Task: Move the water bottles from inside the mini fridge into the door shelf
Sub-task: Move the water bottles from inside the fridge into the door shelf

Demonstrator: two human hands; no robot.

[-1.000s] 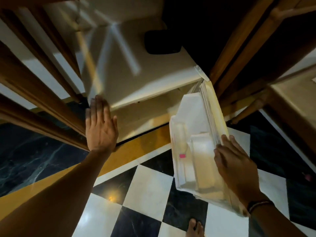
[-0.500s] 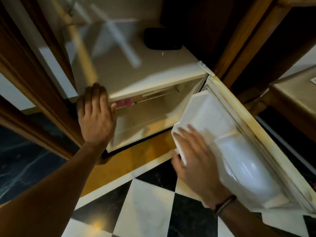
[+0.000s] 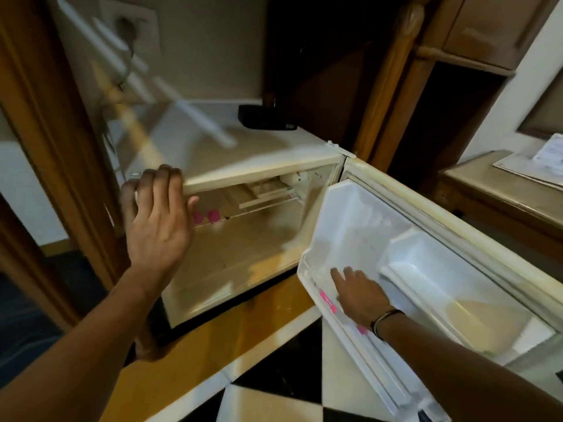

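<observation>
The white mini fridge (image 3: 259,166) stands open on the floor, its door (image 3: 426,208) swung wide to the right. Two pink bottle caps (image 3: 207,216) show just inside at the upper left; the bottles below them are hidden by my left hand and the dim interior. My left hand (image 3: 155,220) is spread open against the fridge's front left corner. My right hand (image 3: 362,295) lies flat with fingers apart on the inner face of the door, beside the white door shelf (image 3: 451,284). A pink label (image 3: 328,301) sits on the door's lower edge.
A black box (image 3: 265,117) rests on top of the fridge at the back. Wooden posts flank the fridge on both sides, and a wooden table (image 3: 502,190) with papers stands at the right. The floor is black-and-white checkered tile with a yellow strip.
The door has swung from nearly closed to wide open. My right hand moved from the door's outer edge to its inner face. My left hand stayed at the fridge's left corner.
</observation>
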